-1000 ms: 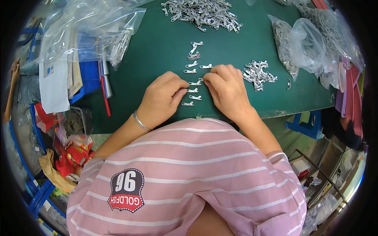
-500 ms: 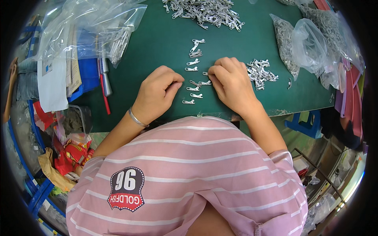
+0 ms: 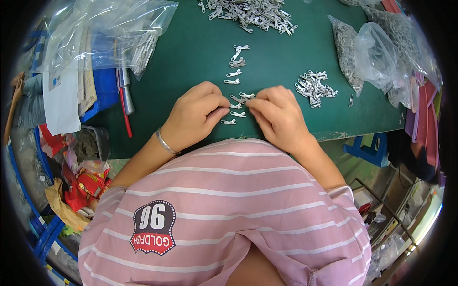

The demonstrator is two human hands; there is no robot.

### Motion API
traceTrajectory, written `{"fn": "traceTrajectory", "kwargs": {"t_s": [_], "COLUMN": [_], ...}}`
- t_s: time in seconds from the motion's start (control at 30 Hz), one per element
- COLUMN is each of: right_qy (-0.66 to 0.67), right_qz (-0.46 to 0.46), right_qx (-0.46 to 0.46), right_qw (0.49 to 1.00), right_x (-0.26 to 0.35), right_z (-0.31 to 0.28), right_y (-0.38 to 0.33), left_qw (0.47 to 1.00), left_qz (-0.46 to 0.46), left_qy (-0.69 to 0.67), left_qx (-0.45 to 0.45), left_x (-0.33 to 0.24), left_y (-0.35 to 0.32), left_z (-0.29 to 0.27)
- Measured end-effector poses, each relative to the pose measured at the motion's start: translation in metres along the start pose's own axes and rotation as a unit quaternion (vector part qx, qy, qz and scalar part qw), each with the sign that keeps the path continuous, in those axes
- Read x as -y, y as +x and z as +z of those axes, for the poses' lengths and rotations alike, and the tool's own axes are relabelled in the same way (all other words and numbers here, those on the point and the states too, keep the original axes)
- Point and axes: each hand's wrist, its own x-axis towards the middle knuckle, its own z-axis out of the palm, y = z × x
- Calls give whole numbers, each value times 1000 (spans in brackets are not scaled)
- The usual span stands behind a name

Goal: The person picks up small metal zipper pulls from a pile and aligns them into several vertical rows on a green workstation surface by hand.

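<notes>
Small silver metal zipper sliders with pull tabs lie in a loose column on the green table. My left hand (image 3: 199,110) is closed, thumb and forefinger together at the left end of one zipper slider (image 3: 236,106). Across the column, my right hand (image 3: 279,114) is pinched at a zipper slider mostly covered by its fingertips. Just above the fingertips, another slider (image 3: 246,96) lies close to a tilted one (image 3: 235,99). Below them are two more, a slider (image 3: 238,114) and the nearest slider (image 3: 228,122). Several others continue the column upward, including a slider (image 3: 232,81).
A large heap of sliders (image 3: 253,14) lies at the far edge, a smaller pile (image 3: 316,88) right of my right hand. Filled plastic bags (image 3: 374,52) stand at far right. At left are a clear bag (image 3: 109,28), a blue tray (image 3: 106,90) and a red pen (image 3: 126,112).
My right hand has moved down and slightly left, and the slider that was at its fingertips no longer lies up there. My left hand has shifted right to touch a slider in the column.
</notes>
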Motion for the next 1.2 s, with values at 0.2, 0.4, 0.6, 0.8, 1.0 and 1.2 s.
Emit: {"fn": "traceTrajectory", "kwargs": {"t_s": [0.2, 0.4, 0.6, 0.8, 1.0, 1.2], "right_qy": [-14, -11, -23, -31, -38, -24], "right_qz": [-34, 1, -25, -8, -8, 18], "right_qx": [24, 30, 14, 2, -24, -48], "right_qw": [999, 1000, 999, 999, 999, 998], "right_x": [3, 8, 0, 7, 8, -1], "right_z": [15, 6, 18, 18, 31, 12], "right_y": [-14, -13, -16, -13, -4, -7], "left_qw": [994, 998, 994, 991, 990, 997], "left_qz": [58, 45, 73, 99, 107, 57], "left_qy": [49, 19, 66, 91, 87, 47], "left_qx": [76, 42, 41, 21, 7, -10], "left_x": [2, 2, 3, 3, 4, 0], "left_y": [-12, -16, -16, -16, -17, -17], "left_z": [-5, -3, 8, 15, 15, 4]}}
